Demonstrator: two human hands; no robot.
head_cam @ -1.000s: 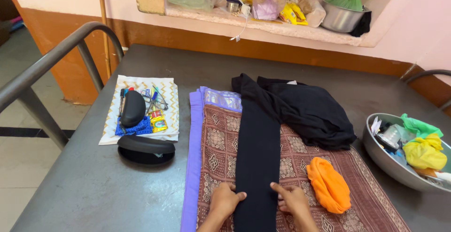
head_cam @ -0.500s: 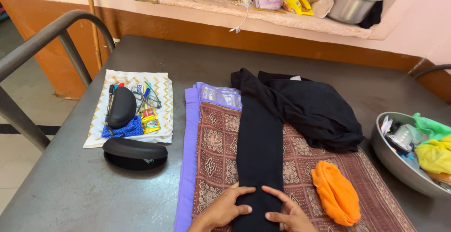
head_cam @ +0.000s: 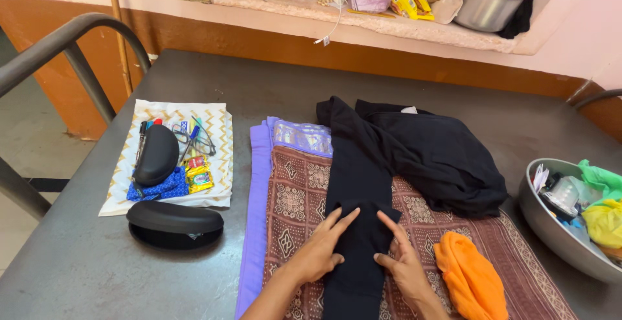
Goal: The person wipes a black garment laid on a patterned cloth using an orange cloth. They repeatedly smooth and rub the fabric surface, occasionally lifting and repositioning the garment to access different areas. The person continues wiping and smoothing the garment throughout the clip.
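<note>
Head view, looking down at a dark grey table (head_cam: pixel 116 255). Far to the left of the left hand, a metal chair back (head_cam: pixel 58 41) curves past the table edge. Left of that hand and farther from the person, a white cloth with gold zigzags (head_cam: pixel 217 132) carries a black glasses case (head_cam: pixel 155 154), pens, spectacles (head_cam: pixel 194 140), a blue patterned pouch (head_cam: pixel 159 189) and small yellow packets (head_cam: pixel 197 172). Just left of the hand, on bare table, lies a second black case (head_cam: pixel 173 224), lying open.

The left hand (head_cam: pixel 321 248) lies flat, palm down, fingers spread wide and pointing away from the person; it holds nothing and presses on the left edge of the black garment's long folded leg (head_cam: pixel 353 184). The right hand (head_cam: pixel 405 261) is also flat and empty, fingers extended, resting on the right edge of the same leg. The two hands sit just beside each other, with the black strip between and under them.

Beneath both hands lies a maroon printed cloth (head_cam: pixel 298 197) on top of a purple cloth (head_cam: pixel 256 197), whose edge shows left of the left hand. Beyond the right hand, the rest of the black garment (head_cam: pixel 440 158) lies bunched. Just right of the right hand rests a crumpled orange cloth (head_cam: pixel 470 278). Farther right, a steel bowl (head_cam: pixel 547 226) holds green and yellow bags. Well beyond both hands, a wall shelf (head_cam: pixel 389 28) holds bags and a steel pot (head_cam: pixel 486 10).
</note>
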